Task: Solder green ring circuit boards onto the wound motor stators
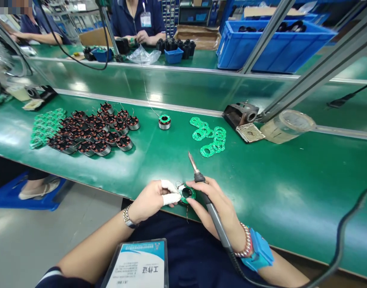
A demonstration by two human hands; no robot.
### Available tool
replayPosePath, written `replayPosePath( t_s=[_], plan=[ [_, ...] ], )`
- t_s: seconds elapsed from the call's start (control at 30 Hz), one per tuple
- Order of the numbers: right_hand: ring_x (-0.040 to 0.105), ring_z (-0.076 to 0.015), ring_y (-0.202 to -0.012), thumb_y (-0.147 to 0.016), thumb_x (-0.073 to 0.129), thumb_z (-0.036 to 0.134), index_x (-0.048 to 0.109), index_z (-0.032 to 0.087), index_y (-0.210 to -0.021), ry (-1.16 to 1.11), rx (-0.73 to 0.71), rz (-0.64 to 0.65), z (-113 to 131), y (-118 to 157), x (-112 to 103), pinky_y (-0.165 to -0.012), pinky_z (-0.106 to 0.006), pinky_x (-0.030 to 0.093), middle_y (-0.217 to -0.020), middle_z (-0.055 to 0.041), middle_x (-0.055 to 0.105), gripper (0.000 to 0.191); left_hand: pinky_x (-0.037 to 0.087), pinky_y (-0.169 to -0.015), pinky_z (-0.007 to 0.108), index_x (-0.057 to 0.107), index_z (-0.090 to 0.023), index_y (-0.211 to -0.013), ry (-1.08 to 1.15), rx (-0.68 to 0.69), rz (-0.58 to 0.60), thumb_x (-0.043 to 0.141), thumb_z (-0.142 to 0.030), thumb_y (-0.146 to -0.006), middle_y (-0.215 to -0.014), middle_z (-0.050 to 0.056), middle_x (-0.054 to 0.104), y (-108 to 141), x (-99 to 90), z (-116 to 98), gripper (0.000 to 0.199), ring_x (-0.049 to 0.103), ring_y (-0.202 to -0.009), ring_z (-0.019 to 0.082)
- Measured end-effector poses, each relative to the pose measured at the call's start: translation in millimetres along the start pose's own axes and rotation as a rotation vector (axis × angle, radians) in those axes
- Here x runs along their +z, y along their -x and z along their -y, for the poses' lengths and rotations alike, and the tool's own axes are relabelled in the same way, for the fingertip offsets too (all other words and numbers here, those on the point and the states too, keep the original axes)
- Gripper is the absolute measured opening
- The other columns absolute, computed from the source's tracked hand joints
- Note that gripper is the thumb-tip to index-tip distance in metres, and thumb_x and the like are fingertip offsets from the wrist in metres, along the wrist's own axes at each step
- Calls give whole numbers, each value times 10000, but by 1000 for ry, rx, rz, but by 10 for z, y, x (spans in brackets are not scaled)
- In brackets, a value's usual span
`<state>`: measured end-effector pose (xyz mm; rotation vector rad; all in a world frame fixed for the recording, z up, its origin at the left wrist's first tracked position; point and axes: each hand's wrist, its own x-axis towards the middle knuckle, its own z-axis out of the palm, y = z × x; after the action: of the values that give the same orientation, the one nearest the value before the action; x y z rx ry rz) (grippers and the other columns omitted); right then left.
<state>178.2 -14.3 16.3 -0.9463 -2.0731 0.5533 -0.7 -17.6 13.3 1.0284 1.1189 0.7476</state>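
The motor coil (186, 193) with its green ring (193, 196) is right by the table's (261, 180) near edge: left hand (149, 200) pinching it with white-wrapped fingertips (171, 199), right hand (221, 204) gripping a soldering iron (216, 217) and touching the other side. Loose green rings (211, 151) lie farther out.

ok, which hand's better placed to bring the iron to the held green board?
Likely the right hand: it holds the soldering iron, though the tip points away from the green board. The left hand pinches the board's edge.
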Motion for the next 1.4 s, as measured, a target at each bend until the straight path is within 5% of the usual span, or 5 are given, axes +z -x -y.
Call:
replayPosePath(
  t_s=[0.23,0.53,0.67,0.93,1.4],
  plan=[
    [526,-174,-830,-794,513,65,493,203,-984,-118,-72,44,73,-209,54,-714,-304,498,-797,-32,583,236,429,-567,223,549,-142,-615,82,-10,9,684,-250,-641,-581,-28,557,3,3,-12,174,509,-539,87],
    [528,-179,-743,-798,463,82,500,194,-969,-44,8,-15,94,-161,120,-653,-326,485,-777,-48,559,208,466,-621,256,554,-142,-682,105,6,-52,628,-330,-706,-596,-9,587,58,49,-2,203,565,-576,112],
    [550,-163,-732,-775,518,84,536,199,-897,-73,31,-101,89,-147,-12,-648,-297,477,-746,-31,557,169,469,-624,255,530,-147,-667,156,4,-45,616,-295,-708,-589,-17,575,37,26,56,176,567,-562,108],
    [554,-142,-615,-776,553,103,598,177,-988,-154,-49,34,55,-79,-399,-551,-272,463,-704,-41,615,229,456,-618,247,518,-144,-656,188,-45,-18,606,-253,-709,-575,-18,577,-3,-5,51,150,570,-550,101],
    [543,-140,-553,-764,524,87,644,159,-837,-222,10,113,84,-86,-423,-497,-266,458,-596,-43,600,158,448,-627,246,522,-144,-669,148,-51,-29,576,-236,-711,-573,-18,587,6,-9,46,114,581,-564,106]
  ],
)
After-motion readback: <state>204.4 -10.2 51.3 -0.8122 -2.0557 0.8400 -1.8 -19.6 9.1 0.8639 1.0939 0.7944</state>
